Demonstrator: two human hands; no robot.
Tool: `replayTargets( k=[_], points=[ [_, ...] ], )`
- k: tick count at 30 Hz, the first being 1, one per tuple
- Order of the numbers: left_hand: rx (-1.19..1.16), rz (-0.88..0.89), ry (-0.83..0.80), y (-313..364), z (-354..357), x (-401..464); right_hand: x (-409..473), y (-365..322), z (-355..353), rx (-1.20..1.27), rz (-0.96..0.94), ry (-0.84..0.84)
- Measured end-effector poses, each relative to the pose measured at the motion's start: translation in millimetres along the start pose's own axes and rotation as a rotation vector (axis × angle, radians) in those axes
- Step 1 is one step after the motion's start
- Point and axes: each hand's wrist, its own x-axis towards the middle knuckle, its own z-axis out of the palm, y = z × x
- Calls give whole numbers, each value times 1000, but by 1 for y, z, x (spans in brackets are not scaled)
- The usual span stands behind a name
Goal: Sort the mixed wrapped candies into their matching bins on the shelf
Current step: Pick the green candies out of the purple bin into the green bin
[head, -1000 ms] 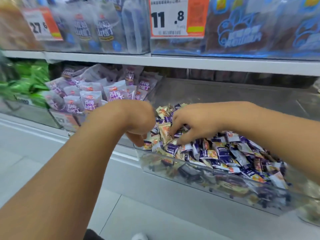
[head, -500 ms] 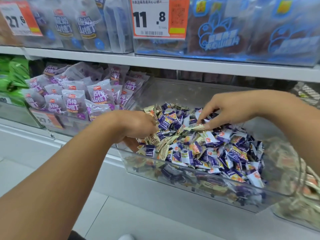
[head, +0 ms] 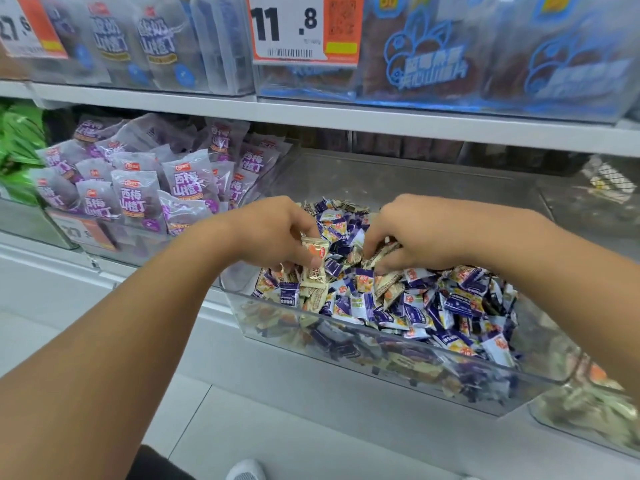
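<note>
Over the clear bin (head: 363, 336) of mixed candies (head: 433, 303), the left hand (head: 277, 233) pinches a gold-wrapped candy (head: 314, 263) while the right hand (head: 415, 233) curls its fingers around gold wrappers in the pile.

**Both my hands down, knuckles up**

My left arm reaches forward from the lower left, bare, wrist bent down. My left hand (head: 273, 233) has its fingers (head: 313, 259) curled, pinching a gold-wrapped candy (head: 314, 263) that hangs below them. My right arm comes in from the right edge. My right hand (head: 419, 233) is palm-down, fingers bent and digging in, tips hidden.
</note>
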Motion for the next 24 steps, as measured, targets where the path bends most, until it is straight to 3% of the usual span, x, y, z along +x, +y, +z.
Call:
replayTargets(
  k=[4,7,11,13,18,24],
  points=[
    [-11,54,134,4,1,0,-3,8,2,-57,6,140],
    [-108,72,234,6,1,4,-12,14,-2,134,-10,318],
    [-126,39,167,8,6,9,-18,0,-5,443,20,373],
    [-99,-1,104,13,6,8,-19,-13,-3,475,21,343],
    [324,-119,-53,21,3,-1,-18,-21,8,-49,42,176],
    [376,-174,-144,14,14,6,-20,-2,11,-109,111,154]
  ],
)
